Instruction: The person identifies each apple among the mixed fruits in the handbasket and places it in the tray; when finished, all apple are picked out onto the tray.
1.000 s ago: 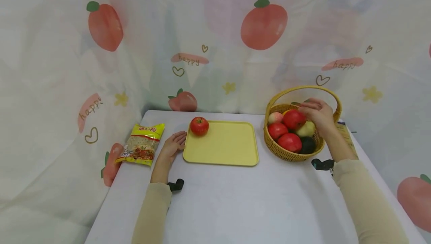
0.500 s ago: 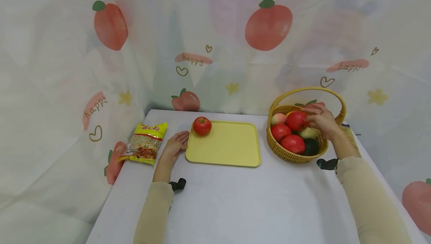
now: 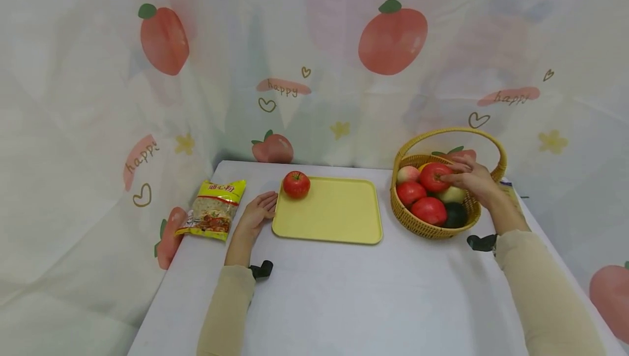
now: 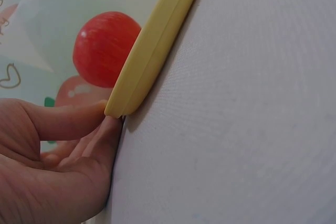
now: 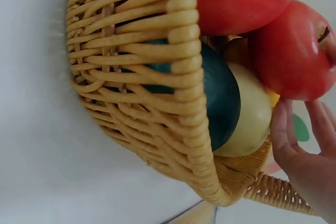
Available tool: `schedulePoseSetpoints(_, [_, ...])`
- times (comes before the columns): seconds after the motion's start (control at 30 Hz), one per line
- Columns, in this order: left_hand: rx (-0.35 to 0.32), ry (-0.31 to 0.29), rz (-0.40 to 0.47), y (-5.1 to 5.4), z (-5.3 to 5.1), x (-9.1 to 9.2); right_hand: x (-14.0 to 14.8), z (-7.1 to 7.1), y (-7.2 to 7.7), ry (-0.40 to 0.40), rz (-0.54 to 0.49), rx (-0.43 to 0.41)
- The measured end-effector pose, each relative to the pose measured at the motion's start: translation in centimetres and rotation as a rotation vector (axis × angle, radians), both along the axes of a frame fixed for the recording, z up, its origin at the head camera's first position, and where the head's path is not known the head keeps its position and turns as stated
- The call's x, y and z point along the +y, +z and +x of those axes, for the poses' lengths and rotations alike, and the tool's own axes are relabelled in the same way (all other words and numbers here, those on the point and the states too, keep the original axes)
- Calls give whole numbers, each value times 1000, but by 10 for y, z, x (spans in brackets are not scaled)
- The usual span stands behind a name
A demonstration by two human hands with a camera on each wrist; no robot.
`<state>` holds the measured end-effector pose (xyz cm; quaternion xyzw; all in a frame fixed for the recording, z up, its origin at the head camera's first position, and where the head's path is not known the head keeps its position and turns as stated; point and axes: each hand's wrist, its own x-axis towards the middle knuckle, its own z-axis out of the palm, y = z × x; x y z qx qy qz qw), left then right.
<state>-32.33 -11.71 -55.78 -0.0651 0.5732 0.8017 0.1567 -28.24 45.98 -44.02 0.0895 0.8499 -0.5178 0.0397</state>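
A red apple [image 3: 434,177] lies on top of the fruit in a wicker basket [image 3: 417,227] at the right. My right hand [image 3: 475,180] holds this apple from its right side; in the right wrist view, fingertips [image 5: 283,109] touch its skin near the stem. At the left edge of a yellow tray [image 3: 334,214], my left hand [image 3: 257,213] pinches the rim; the left wrist view has the thumb [image 4: 79,121] against the tray's corner and fingers beneath. Another red apple [image 3: 296,184] sits in the tray's far left corner.
More fruit fills the basket: a pale peach [image 3: 408,174], red fruit [image 3: 429,211], a yellowish pear-like fruit [image 3: 452,194] and a dark green one [image 3: 455,215]. The basket handle [image 3: 454,130] arches above. A yellow food packet [image 3: 213,210] lies left on the white table [image 3: 354,296].
The right hand's fingers have closed in on the top apple, which has turned so its stem end shows. The left hand stays at the tray. The head view has shifted slightly.
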Motion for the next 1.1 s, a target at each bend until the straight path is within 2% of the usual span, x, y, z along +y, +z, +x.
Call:
schedulePoseSetpoints(0.23, [12, -5, 16, -4, -3, 1, -7, 3, 7, -7, -14, 48])
schedulePoseSetpoints(0.4, [6, -5, 0, -4, -3, 2, -15, 7, 18, -4, 0, 13])
schedulePoseSetpoints(0.5, [-7, 1, -10, -4, -3, 1, -14, 6, 14, -16, 31, 4])
schedulePoseSetpoints(0.73, [-20, 13, -16, -1, -2, 1, -12, 8, 4, -60, 99, 49])
schedulePoseSetpoints(0.97, [-15, 16, -21, -1, -1, 2, -20, 13, 11, -142, 55, 56])
schedulePoseSetpoints(1.1, [-20, 17, -29, -1, -1, 2, -27, 18, 15, -150, 22, 42])
